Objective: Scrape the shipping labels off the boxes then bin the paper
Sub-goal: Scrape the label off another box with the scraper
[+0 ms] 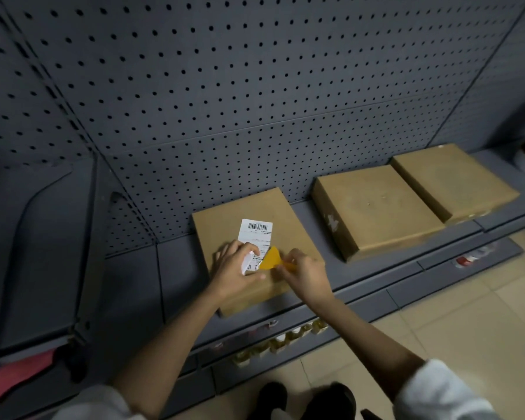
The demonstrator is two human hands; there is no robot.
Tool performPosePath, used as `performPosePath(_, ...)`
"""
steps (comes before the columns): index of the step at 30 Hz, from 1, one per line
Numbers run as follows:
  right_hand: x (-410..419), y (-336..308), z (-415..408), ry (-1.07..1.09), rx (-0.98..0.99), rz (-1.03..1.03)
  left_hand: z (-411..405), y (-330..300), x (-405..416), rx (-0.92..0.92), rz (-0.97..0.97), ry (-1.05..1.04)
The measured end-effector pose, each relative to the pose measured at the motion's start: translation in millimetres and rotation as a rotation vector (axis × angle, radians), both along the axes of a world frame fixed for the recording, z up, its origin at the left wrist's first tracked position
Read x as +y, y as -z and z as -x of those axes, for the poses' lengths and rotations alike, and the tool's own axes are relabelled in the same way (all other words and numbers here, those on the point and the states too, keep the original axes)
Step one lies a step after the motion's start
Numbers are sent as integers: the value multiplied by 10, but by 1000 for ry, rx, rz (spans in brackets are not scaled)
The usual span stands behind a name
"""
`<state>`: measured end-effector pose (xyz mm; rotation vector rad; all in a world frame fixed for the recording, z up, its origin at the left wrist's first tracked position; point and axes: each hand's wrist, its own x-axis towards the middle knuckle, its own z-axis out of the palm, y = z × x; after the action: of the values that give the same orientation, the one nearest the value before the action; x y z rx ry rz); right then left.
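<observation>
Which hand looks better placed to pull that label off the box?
The left hand: it already pinches the label by its lifted lower end, while the right hand holds the yellow scraper.

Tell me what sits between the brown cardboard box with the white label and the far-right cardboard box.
In the head view, one more flat brown cardboard box lies between the labelled box and the rightmost box, on the grey shelf.

Three boxes lie in a row on the shelf [376, 286], before the pegboard [225, 101]. The label [256, 234] lies on the left box [249, 207]. The middle box [373, 207] touches the right box [449, 180]. Both hands [237, 268] rest on the left box.
</observation>
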<state>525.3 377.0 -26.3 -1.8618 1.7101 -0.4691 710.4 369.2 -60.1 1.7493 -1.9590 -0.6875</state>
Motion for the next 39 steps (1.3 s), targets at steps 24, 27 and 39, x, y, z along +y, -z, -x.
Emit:
performPosePath(24,-86,-3,70,-314,318,37,-5,124,-39,-112,211,37)
performPosePath(27,-114,-25,180,-356,326,29,-11,142,-47,-114,219,19)
performPosePath(39,-73,-9,247,-368,354,62,-9,167,-104,-34,201,-114)
